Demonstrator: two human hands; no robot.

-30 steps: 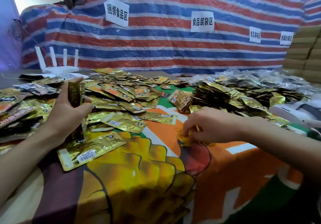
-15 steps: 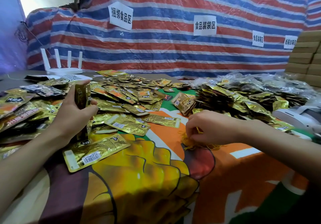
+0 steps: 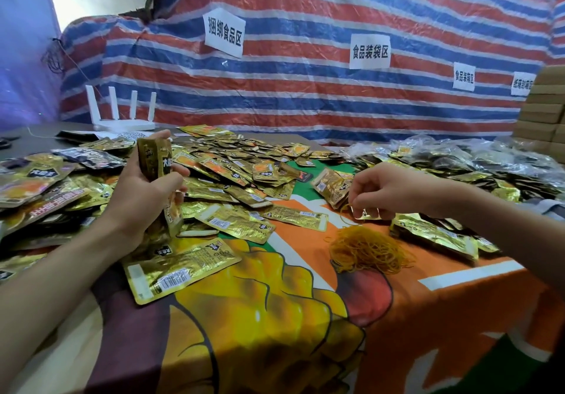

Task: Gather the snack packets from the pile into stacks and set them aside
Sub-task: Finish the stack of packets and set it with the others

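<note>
So, containers first: clear plastic bags (image 3: 477, 152) are sitting at the far right with more gold packets showing through them; stacked cardboard boxes (image 3: 541, 109) are standing behind those, and I can't tell what's inside. The left hand (image 3: 140, 201) is gripping a stack of snack packets (image 3: 154, 161) upright, fingers curled round it; the right hand (image 3: 394, 189) is pinching a thin yellow rubber band (image 3: 344, 213), hovering just above a tangled heap of rubber bands (image 3: 367, 250) on the printed tablecloth (image 3: 428, 317). The pile of packets (image 3: 232, 167) is spreading across the back and left of the table — shiny gold foil, flat, some with orange panels and dark logos; one packet (image 3: 180, 268) is lying nearest the person, barcode side showing.
</note>
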